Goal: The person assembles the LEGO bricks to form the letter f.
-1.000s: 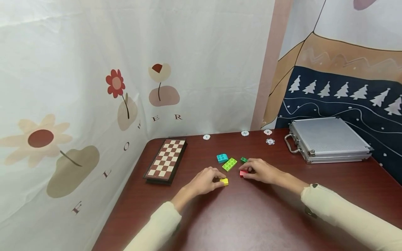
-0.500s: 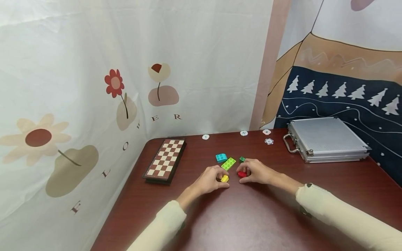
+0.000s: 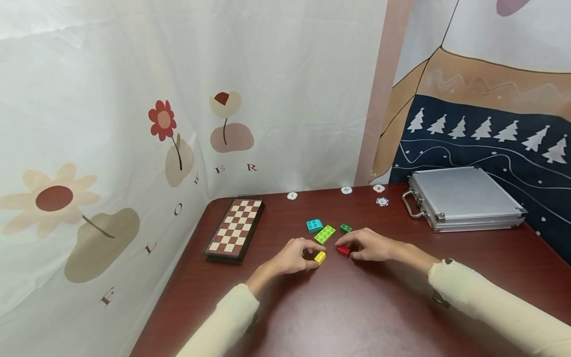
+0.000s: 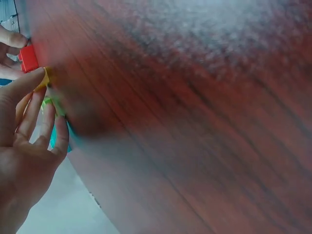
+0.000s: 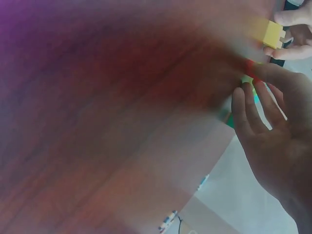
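Note:
My left hand [image 3: 294,256] pinches a yellow toy building brick [image 3: 320,257] between thumb and forefinger. To its right, my right hand [image 3: 369,245] holds a red toy building brick [image 3: 343,251] at its fingertips, thumb on the near side. A short gap separates the two bricks. In the left wrist view, the red brick [image 4: 29,58] shows beyond the left thumb, which partly covers the yellow brick [image 4: 45,80]. Just behind the hands lie a lime green brick [image 3: 324,234], a turquoise brick with a curved end [image 3: 314,225] and a small dark green brick [image 3: 345,228].
A folded chessboard [image 3: 234,229] lies at the table's left side. At the back right stands a silver case [image 3: 466,198] with its handle facing left. Several poker chips [image 3: 381,202] lie along the far edge, before a printed cloth backdrop [image 3: 285,99].
Both bricks have been turned in the fingers. The left thumb, spread away half a second ago, is back against the yellow brick. The right hand has shifted slightly, uncovering the dark green brick.

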Available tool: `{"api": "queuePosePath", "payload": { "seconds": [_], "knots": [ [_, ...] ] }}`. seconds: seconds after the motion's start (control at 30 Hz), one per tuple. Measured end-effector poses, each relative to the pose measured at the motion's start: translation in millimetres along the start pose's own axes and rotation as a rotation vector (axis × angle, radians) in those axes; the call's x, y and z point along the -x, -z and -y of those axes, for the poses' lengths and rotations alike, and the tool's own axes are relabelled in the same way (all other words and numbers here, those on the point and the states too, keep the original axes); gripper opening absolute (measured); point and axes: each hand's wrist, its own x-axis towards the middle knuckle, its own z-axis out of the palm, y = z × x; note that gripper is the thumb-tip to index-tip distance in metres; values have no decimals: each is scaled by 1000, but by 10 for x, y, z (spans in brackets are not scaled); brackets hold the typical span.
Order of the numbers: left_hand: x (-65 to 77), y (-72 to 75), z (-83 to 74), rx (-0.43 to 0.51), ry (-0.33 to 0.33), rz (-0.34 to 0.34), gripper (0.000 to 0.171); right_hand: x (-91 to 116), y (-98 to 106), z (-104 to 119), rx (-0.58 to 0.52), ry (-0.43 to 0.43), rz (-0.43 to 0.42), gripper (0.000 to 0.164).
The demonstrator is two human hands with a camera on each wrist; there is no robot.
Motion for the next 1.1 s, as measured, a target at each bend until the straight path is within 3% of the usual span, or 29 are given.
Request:
{"api": "queuePosePath", "payload": {
  "seconds": [0.27,0.53,0.83,1.1],
  "knots": [
    [51,-7,30,19,33,-97,35,-54,-91,-10,22,-18,-49,35],
    [78,-36,85,57,90,-153,32,-165,-182,68,2,2,-115,34],
    [69,-43,95,44,75,-189,33,-386,-239,275,-13,66,-171,36],
    [61,-43,100,54,68,-202,32,-483,-328,317,-9,80,-190,35]
  ]
}}
